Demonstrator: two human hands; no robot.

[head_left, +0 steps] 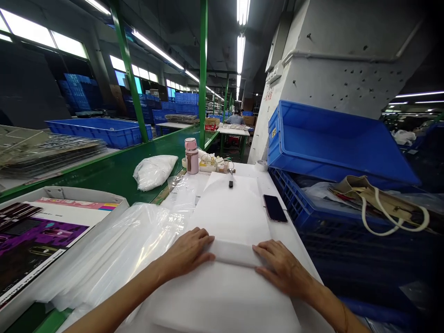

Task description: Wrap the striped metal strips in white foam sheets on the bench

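A large white sheet [231, 212] lies along the white table, with a raised fold across its middle. At the left end of this fold, my left hand [189, 252] has its thumb and fingers on either side of the white material. My right hand [282, 266] grips the fold's right end in the same way, thumb nearer me and fingers beyond. Smooth white material [222, 296] spreads below both hands toward me. A small black object [231, 184] rests on the sheet's far part.
Clear plastic bags [118, 245] lie left of my hands, beside a tray [120, 208] of printed sheets. A phone [275, 208] lies at the table's right. Farther back stands a pink bottle [191, 157]. Blue crates [340, 143] and a beige bag [385, 203] are at the right.
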